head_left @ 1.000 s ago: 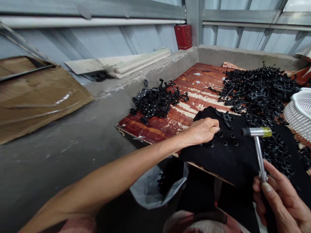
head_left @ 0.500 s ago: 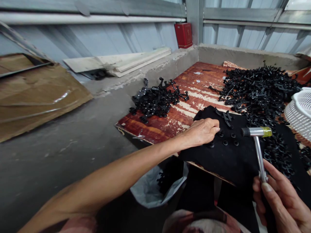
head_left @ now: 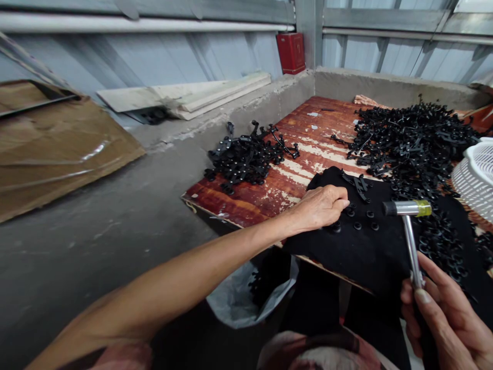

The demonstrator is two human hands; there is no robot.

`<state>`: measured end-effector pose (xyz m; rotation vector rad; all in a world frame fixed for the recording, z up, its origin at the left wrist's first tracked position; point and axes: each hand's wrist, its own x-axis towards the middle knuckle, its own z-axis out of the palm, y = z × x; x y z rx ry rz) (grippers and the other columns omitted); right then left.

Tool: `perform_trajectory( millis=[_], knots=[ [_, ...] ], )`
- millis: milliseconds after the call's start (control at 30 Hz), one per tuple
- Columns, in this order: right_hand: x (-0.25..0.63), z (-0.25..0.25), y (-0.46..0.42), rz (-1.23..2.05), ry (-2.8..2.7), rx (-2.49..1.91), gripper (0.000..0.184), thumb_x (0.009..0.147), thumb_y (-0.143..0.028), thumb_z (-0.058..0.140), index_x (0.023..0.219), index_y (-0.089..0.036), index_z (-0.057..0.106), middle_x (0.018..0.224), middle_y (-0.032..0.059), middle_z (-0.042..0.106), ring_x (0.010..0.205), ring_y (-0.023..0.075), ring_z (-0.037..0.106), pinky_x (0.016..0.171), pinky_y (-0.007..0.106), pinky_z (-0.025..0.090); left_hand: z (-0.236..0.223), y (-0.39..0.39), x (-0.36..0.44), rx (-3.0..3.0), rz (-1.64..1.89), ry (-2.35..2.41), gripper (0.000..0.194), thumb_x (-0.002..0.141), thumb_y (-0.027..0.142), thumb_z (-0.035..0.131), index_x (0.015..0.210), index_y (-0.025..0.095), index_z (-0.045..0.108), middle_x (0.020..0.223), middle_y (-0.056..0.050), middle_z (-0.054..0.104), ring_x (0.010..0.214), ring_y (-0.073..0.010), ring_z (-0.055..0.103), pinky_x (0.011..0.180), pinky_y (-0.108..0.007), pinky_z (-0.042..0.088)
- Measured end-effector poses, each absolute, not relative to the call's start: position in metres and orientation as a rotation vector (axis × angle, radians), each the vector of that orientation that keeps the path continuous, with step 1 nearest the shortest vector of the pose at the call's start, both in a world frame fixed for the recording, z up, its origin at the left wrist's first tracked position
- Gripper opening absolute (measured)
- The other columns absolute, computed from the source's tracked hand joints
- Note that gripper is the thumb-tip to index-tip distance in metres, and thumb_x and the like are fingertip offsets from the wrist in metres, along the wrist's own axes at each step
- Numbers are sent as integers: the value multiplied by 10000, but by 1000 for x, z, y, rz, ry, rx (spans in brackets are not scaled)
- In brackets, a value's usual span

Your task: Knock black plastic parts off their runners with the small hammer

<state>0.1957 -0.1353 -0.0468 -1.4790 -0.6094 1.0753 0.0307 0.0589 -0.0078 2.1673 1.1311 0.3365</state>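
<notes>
My left hand [head_left: 325, 205] is closed, fingertips bent down at the black cloth [head_left: 370, 257]; what they pinch, if anything, is hidden. Several small round black pieces [head_left: 357, 225] lie on the cloth just right of these fingers. Beyond them is a black jointed plastic part [head_left: 361, 189]. My right hand [head_left: 442, 308] grips a small mallet [head_left: 408, 208] by its dark handle. The mallet stands upright over the cloth's right side, its head level, with one black face and one yellow face.
A large heap of black plastic parts [head_left: 412, 144] lies at the back right beside a white basket [head_left: 475, 174]. A smaller pile [head_left: 246, 159] sits on the left of the worn red board [head_left: 308, 133]. Below the front edge hangs an open bag [head_left: 231, 303] with black parts inside.
The view has shifted very slightly. Both hands and the mallet hold practically the same places.
</notes>
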Motion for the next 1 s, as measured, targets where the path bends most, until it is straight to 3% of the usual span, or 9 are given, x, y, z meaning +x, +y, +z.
perform_trajectory(
  millis=[867, 1000],
  knots=[
    [194, -44, -135, 1057, -656, -1540, 513, 816, -512, 697, 1295, -389, 558, 845, -1, 602, 524, 111, 491, 401, 167, 398, -8, 42, 33, 2231, 380, 1285, 256, 901, 253, 434, 703, 172, 575, 566, 18, 542, 512, -107, 473, 538, -243, 278],
    [197, -43, -131, 988, -820, -1619, 510, 819, -517, 684, 1296, -374, 573, 912, 24, 625, 609, 137, 522, 429, 164, 413, -15, 40, 33, 2325, 410, 1326, 251, 902, 263, 424, 727, 183, 585, 557, 12, 540, 516, -121, 491, 536, -256, 274]
  ],
)
